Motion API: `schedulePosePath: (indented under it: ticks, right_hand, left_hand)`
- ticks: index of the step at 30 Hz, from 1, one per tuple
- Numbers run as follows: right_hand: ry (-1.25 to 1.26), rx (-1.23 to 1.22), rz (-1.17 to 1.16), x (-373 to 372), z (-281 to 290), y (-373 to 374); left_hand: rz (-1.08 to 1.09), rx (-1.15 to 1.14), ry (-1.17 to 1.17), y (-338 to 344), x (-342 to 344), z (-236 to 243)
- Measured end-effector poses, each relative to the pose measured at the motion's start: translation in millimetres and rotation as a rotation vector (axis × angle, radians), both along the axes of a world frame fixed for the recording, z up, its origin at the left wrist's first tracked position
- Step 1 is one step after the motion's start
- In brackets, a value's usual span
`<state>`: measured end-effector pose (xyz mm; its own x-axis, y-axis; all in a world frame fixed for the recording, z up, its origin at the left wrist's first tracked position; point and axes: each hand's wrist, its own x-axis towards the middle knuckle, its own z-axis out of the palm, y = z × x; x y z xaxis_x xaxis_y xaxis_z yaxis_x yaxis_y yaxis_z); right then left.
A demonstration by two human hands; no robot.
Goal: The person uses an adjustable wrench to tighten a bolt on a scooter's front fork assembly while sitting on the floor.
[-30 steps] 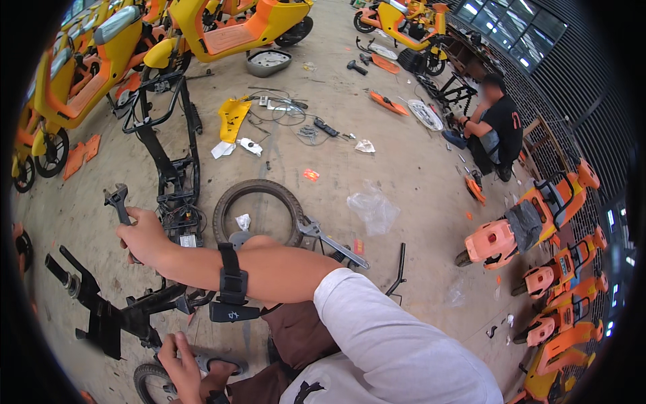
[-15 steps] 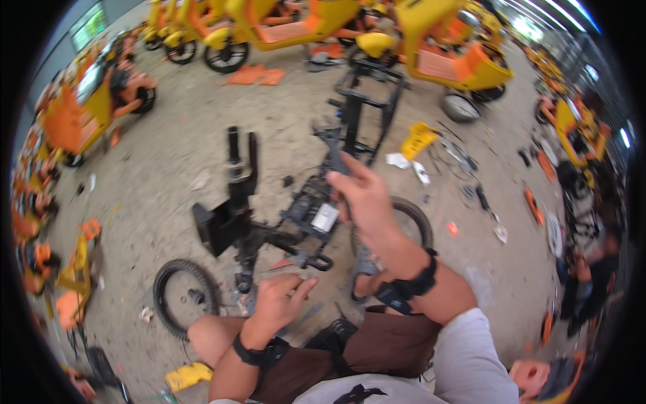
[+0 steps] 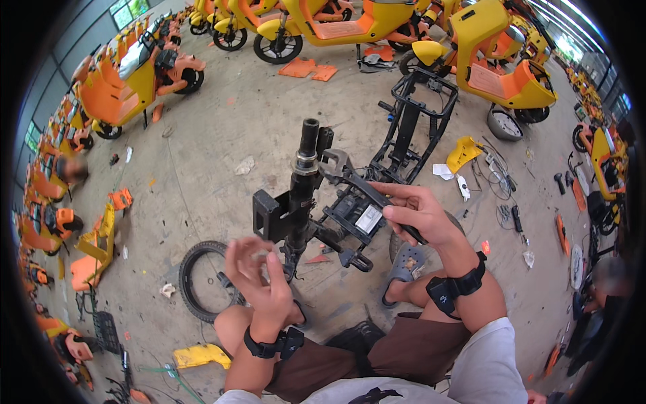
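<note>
My right hand grips an adjustable wrench by its dark handle. The wrench's open jaw is beside the silver nut on an upright black steering tube; I cannot tell whether they touch. My left hand is raised to the lower left of the tube, fingers apart and slightly curled, holding nothing. The tube is part of a stripped black scooter frame lying before me, with a white label on its middle. A loose tyre lies to the left, near my knee.
Rows of yellow-orange scooters stand ahead and along both sides. Yellow panels, tangled cables and other loose parts lie on the concrete floor. A co-worker crouches at the far right.
The view has swung left, pushing the co-worker to the right rim. My right hand has brought the wrench beside the steering tube's nut. My left hand has risen, its fingers more spread.
</note>
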<state>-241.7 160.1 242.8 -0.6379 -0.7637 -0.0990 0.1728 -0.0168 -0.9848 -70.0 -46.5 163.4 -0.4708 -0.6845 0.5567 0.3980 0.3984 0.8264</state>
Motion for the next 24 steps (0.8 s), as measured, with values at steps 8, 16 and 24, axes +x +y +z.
schedulePosePath:
  ticks: [8,16,24]
  right_hand:
    - [0.013,0.023,0.01,-10.4,-3.2,-9.5]
    - [-0.062,0.024,0.003,-4.1,-0.9,-13.6]
    - [-0.122,-0.013,-0.056,16.4,0.7,-26.9]
  left_hand:
    - [-0.1,0.019,-0.286,-39.2,-48.6,31.0]
    - [-0.049,0.062,-0.262,-28.0,-57.0,19.5]
    - [0.015,0.035,-0.303,-25.6,-58.9,21.2]
